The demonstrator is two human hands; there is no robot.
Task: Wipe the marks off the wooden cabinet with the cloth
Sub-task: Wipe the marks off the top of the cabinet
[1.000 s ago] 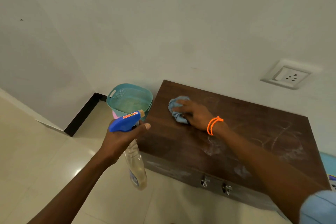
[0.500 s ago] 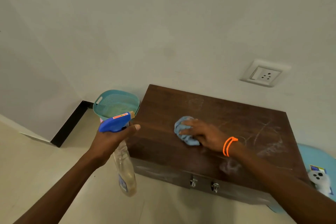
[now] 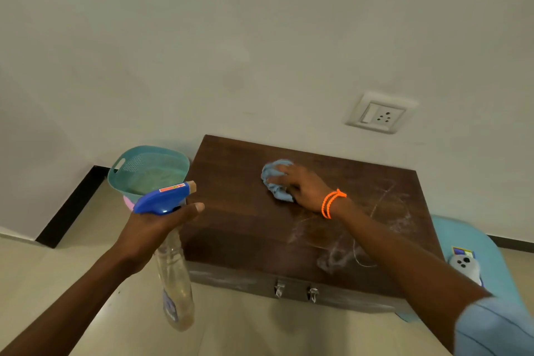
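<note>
My right hand (image 3: 303, 188) is gripping the crumpled light-blue cloth (image 3: 274, 179) on the dark wooden cabinet (image 3: 245, 228) at frame centre, white marks (image 3: 384, 211) showing right of it; my left hand (image 3: 150, 231) is clasping a blue-headed clear spray bottle (image 3: 173, 269).

Dim, even indoor light with a greenish cast. A soft sheen lies on the floor (image 3: 95, 315) below the cabinet (image 3: 245, 228), whose front sits in shadow. Wide-angle bending shows near the wall (image 3: 260, 37) edges; detail is slightly soft.
</note>
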